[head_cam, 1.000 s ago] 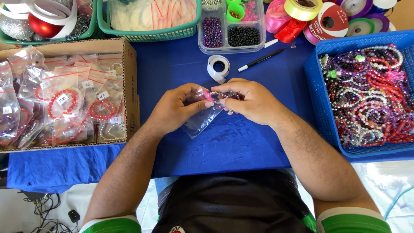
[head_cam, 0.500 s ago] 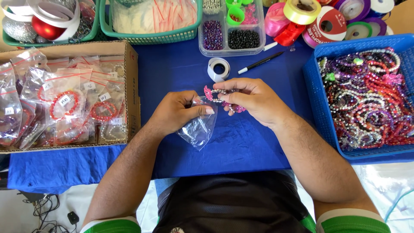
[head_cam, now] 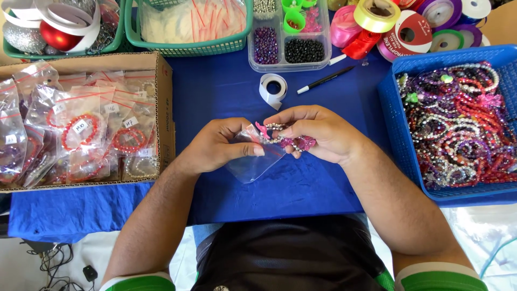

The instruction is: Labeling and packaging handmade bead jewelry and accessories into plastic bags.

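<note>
Bracelet (head_cam: 288,139) of pink and silver beads sits pinched in the right hand (head_cam: 318,134), at the mouth of the clear zip bag (head_cam: 252,159) the left hand (head_cam: 221,148) grips, seemingly holding it open.

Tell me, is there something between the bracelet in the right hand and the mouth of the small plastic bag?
Nothing visible is in the way. The right hand holds the beaded bracelet right at the top edge of the clear plastic bag, which the left hand pinches. Whether the bag's mouth is fully open cannot be told.
</note>
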